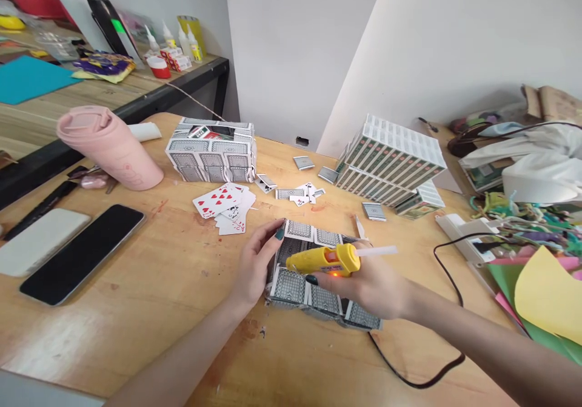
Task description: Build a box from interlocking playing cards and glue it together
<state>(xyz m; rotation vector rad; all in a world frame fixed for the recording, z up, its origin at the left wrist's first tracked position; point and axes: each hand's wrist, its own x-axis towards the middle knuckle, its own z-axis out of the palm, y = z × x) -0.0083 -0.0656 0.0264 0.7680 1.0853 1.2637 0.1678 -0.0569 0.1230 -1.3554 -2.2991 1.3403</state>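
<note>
In my right hand (379, 282) is a yellow hot glue gun (325, 260), held above a box made of playing cards (325, 298). Its small orange light glows, and a white glue stick (377, 251) pokes out at the back. The nozzle points left, over the box; its tip is hard to make out. My left hand (259, 261) grips the box's left end, thumb near the top corner, other fingers partly hidden. Grey patterned card backs cover the box. Beyond my left hand lie loose playing cards (218, 201), some face up.
A second card box (211, 158) stands behind, beside a pink tumbler (111, 146). Stacked card packs (393, 158) rise at the back right. A black phone (84, 252) lies left. The black cord (422, 386) loops right, near a power strip (461, 240) and coloured paper (552, 292).
</note>
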